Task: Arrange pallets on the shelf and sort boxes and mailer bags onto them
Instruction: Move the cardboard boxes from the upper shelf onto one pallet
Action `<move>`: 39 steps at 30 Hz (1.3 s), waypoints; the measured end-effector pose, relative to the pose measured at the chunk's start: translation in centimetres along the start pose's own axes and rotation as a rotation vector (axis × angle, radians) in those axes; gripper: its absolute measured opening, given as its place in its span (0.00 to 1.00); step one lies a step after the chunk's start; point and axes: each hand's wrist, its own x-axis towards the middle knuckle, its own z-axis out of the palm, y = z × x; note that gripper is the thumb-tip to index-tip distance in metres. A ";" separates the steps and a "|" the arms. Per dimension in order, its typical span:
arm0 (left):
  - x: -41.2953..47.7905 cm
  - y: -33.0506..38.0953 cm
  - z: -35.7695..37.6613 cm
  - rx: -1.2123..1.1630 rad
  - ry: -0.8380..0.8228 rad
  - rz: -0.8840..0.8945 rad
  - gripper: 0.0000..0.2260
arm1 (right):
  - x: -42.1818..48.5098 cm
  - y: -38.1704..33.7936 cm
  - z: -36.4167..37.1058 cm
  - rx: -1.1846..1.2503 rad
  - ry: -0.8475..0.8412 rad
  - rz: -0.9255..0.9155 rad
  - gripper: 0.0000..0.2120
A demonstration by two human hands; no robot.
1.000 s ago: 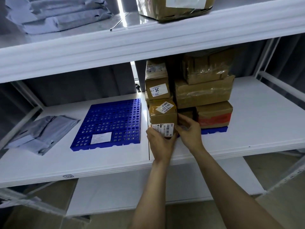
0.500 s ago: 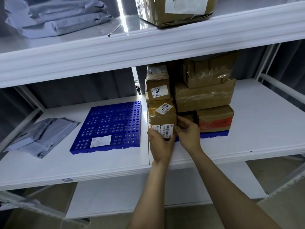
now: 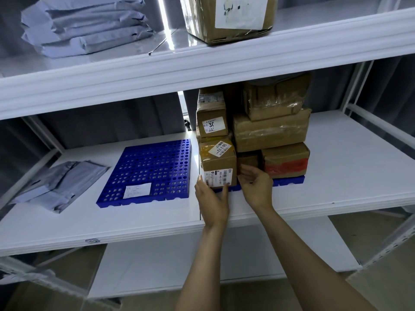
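Note:
A small brown box (image 3: pixel 217 162) with white labels stands at the front left corner of a blue pallet (image 3: pixel 289 181) on the middle shelf (image 3: pixel 348 164). My left hand (image 3: pixel 211 198) touches the box's lower front, thumb beside its left edge. Just right of the box, my right hand (image 3: pixel 256 187) hovers with relaxed, straight fingers and holds nothing. Several other brown boxes are stacked on the same pallet, among them one with red tape (image 3: pixel 285 160). A second blue pallet (image 3: pixel 148 173) lies to the left, bearing only a white label.
Grey mailer bags (image 3: pixel 56 185) lie at the left end of the middle shelf. On the top shelf sit a stack of grey mailer bags (image 3: pixel 85 30) and a large brown box (image 3: pixel 229 16). A lower shelf shows beneath my arms.
Both hands gripped the small box a second ago. Now the right hand has come off it with fingers spread, and the left hand has loosened. The box stays on the pallet corner.

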 end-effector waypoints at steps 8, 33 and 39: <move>-1.4 3.7 -2.0 0.157 0.151 0.124 0.29 | -1.9 -3.4 -1.3 -0.010 0.011 -0.167 0.12; 3.0 32.8 -8.4 0.212 0.542 0.624 0.34 | -3.1 -22.0 -9.6 0.113 0.623 -0.749 0.15; 2.7 30.9 -9.7 -0.074 0.491 0.787 0.22 | -3.5 -21.2 -11.0 0.225 0.582 -0.668 0.14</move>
